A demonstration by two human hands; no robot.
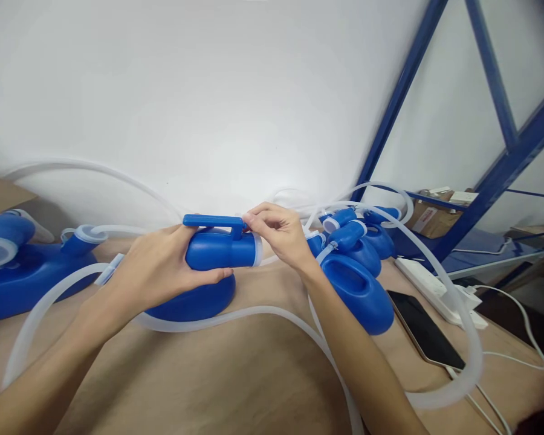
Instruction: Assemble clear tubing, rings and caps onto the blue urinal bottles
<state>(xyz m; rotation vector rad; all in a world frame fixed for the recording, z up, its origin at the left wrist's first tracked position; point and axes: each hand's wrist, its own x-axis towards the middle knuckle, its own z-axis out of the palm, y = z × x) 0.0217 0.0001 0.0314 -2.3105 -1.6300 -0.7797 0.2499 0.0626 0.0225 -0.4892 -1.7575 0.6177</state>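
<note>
In the middle of the table lies a blue plastic urinal bottle (194, 297) with a short wide neck and a pale rim facing right. My left hand (156, 266) is wrapped round its neck, the thumb stretched along the near side. A blue bar-shaped clip or handle (211, 221) runs along the top of the neck. At the right end of that bar, the thumb and fingertips of my right hand (276, 229) pinch together; what sits between them is mostly hidden. A translucent hose (254, 310) passes in front of the bottle.
Several more blue bottles (360, 296) with hoses stand to the right, and others (31, 278) to the left. A phone (426, 329) and a white power strip (435, 290) lie at the right. Behind are a white wall (185, 90) and a blue metal frame (399, 90).
</note>
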